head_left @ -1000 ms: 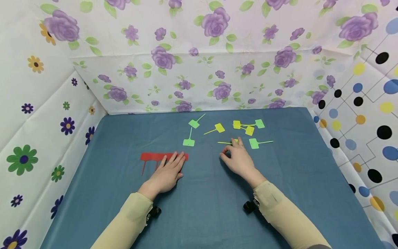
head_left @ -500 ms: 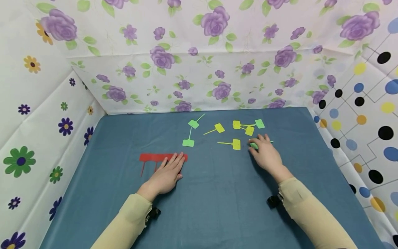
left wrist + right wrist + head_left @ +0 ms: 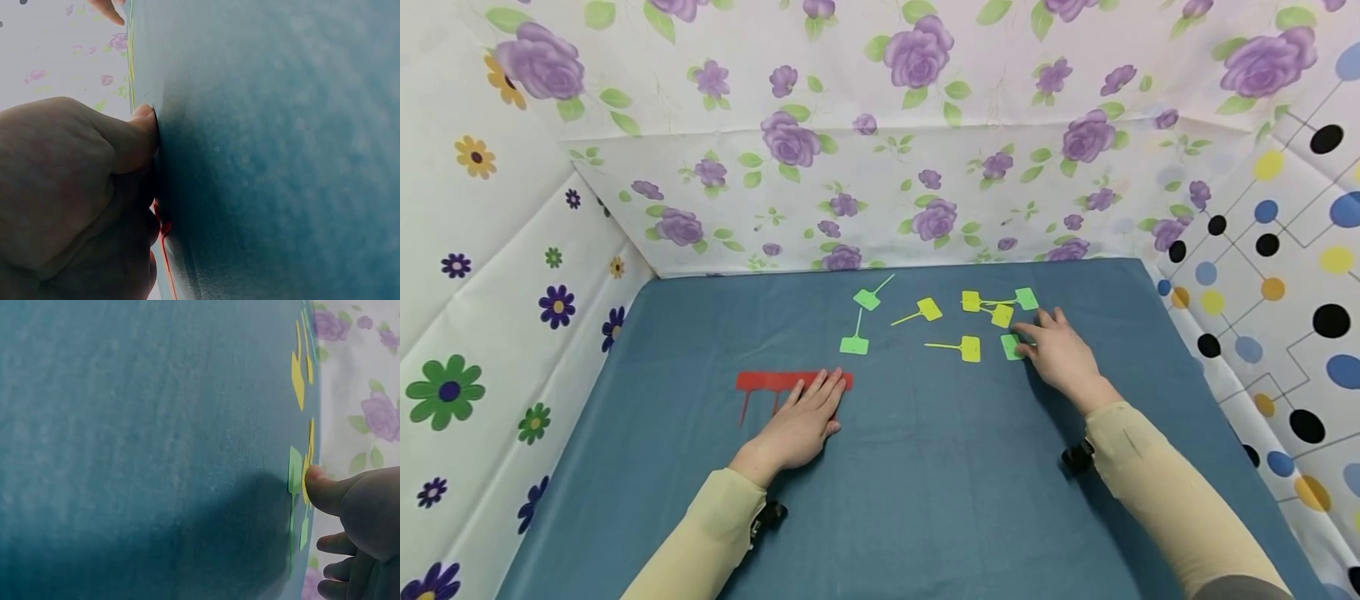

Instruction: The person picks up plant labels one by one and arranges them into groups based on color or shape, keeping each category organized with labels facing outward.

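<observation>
My left hand [image 3: 799, 425] rests flat, fingers straight, on the right part of a row of red plant tags [image 3: 762, 381], hiding some of their stems. The red tags lie side by side. My right hand [image 3: 1063, 357] is above a green plant tag [image 3: 1011, 347] and covers its stem in the head view. In the right wrist view that green tag [image 3: 295, 472] lies on the cloth, apart from the thumb, and the fingers hold nothing. Left of it lies a yellow plant tag [image 3: 970, 348] with its stem pointing left.
Behind lie a yellow tag [image 3: 929, 308], two overlapping yellow tags [image 3: 1002, 315] and a green tag [image 3: 1026, 298]. Two more green tags, one nearer [image 3: 853, 344] and one farther [image 3: 867, 299], lie left of these. Patterned cloth walls [image 3: 880, 200] border the blue tablecloth [image 3: 895, 500].
My right hand has moved right, off the yellow tag and over the green tag, then slightly farther right and back, uncovering the green tag's head. My left hand has stayed on the red tags.
</observation>
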`<state>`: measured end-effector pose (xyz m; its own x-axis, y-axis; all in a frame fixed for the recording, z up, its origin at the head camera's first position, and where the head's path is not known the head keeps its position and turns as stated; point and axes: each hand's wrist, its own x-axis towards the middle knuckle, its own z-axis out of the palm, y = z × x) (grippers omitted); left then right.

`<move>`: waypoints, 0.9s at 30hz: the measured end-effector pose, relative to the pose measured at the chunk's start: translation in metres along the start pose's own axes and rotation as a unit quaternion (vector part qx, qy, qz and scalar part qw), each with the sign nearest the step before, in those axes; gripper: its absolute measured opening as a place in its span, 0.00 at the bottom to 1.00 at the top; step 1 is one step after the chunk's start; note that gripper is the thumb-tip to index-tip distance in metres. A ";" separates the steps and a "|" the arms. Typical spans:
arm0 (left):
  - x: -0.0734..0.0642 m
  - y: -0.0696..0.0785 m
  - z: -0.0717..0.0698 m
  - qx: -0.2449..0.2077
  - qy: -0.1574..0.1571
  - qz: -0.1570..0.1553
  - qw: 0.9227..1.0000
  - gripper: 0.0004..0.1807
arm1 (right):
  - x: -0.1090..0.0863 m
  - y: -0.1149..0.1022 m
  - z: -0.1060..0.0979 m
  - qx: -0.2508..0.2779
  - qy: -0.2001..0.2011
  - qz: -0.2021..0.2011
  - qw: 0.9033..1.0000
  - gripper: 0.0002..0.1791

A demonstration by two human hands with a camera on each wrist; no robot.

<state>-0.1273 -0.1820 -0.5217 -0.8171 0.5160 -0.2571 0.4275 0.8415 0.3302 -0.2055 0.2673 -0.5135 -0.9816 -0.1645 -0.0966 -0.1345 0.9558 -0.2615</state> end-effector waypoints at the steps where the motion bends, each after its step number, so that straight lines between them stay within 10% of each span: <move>1: 0.000 0.000 0.000 0.003 0.000 -0.001 1.000 0.37 | 0.001 0.000 0.000 -0.007 -0.002 -0.001 1.000 0.28; 27: -0.002 0.001 0.000 0.005 0.014 0.011 1.000 0.36 | 0.017 -0.012 -0.012 -0.057 -0.045 0.011 0.997 0.22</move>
<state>-0.1256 -0.1819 -0.5207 -0.8183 0.5292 -0.2244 0.4489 0.8322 0.3256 -0.2221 0.2562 -0.5009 -0.9692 -0.1594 -0.1879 -0.1323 0.9800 -0.1487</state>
